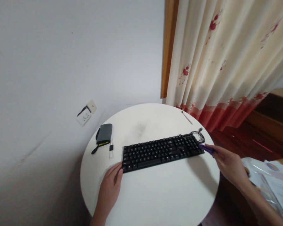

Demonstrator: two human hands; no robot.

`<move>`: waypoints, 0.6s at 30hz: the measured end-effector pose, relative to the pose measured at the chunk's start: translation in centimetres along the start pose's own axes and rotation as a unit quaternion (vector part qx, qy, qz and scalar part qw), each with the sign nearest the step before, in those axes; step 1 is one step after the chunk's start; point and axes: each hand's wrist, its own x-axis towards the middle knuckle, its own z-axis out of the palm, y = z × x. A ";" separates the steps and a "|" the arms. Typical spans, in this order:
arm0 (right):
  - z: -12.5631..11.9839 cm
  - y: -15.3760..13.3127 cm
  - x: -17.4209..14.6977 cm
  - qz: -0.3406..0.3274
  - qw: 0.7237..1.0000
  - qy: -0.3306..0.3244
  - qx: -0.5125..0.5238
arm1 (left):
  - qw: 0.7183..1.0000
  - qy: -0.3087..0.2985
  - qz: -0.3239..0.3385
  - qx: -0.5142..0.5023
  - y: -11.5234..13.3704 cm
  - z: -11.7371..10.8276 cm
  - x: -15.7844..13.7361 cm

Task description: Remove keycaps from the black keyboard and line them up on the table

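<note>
A black keyboard (162,151) lies on the round white table (169,191), slightly slanted with its right end farther away. My left hand (110,180) is at its left end, thumb by the near corner and fingers closed against the edge. In my right hand (226,161) is a slim purple tool (207,148), pinched between the fingers. Its tip meets the keyboard's right end; what kind of tool it is I cannot make out. The keyboard's coiled cable (199,137) rests behind that right end, its plug pointing away.
Left on the table sit a folded grey pouch (104,133) with a black strap and a wire keycap puller (111,147). A thin brush (186,117) lies near the far right rim. Behind are a wall socket (84,117) and a floral curtain (217,69); plastic bags (269,179) stand right.
</note>
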 end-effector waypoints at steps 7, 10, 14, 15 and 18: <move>3.3 -1.8 8.5 0.003 0.988 -0.053 0.145 | 1.000 -0.011 -0.017 0.000 0.2 -0.1 -0.3; 6.4 -0.9 13.1 0.050 0.977 -0.082 0.192 | 1.000 -0.012 -0.026 0.002 0.3 -0.1 -0.3; 9.4 2.2 19.5 0.113 0.980 -0.069 0.150 | 0.999 -0.015 -0.037 0.005 0.0 -0.1 -0.4; 9.8 2.9 21.0 0.114 0.985 -0.061 0.115 | 0.999 -0.016 -0.039 0.006 -0.1 -0.1 -0.4; 10.6 4.4 24.6 0.054 0.997 -0.048 0.009 | 0.999 -0.014 -0.045 0.008 -0.3 -0.1 -0.4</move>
